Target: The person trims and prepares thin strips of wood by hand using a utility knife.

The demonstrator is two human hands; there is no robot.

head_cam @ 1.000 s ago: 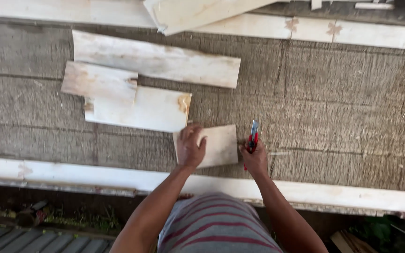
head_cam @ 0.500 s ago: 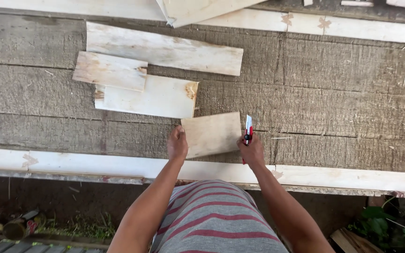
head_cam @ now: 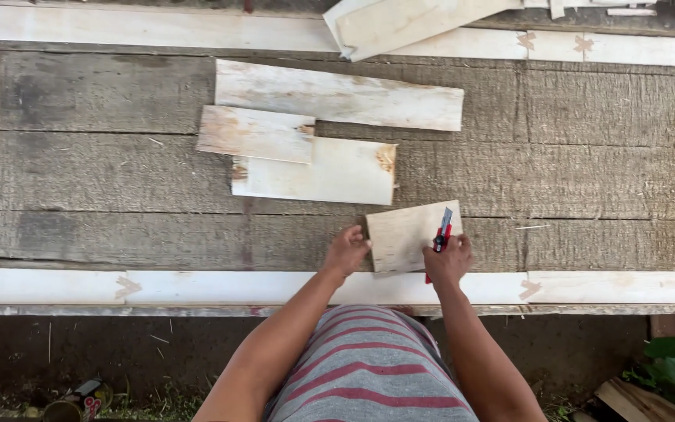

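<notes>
A small pale sheet of thin wood (head_cam: 405, 233) lies on a grey weathered plank table (head_cam: 119, 234) near its front edge. My left hand (head_cam: 347, 252) presses on the sheet's left edge with the fingers curled. My right hand (head_cam: 448, 262) grips a red utility knife (head_cam: 441, 233), its blade pointing away from me along the sheet's right edge.
Three larger pale sheets (head_cam: 337, 95) (head_cam: 255, 134) (head_cam: 318, 172) lie overlapped behind the small one. More pale pieces (head_cam: 408, 22) rest on the far white rail (head_cam: 158, 31). A white rail (head_cam: 197, 285) runs along the near edge. Green leaves (head_cam: 669, 367) show at lower right.
The view has shifted, so everything sits further right in the frame. My left hand slid from on top of the small sheet to its left edge. The knife stays at the right edge.
</notes>
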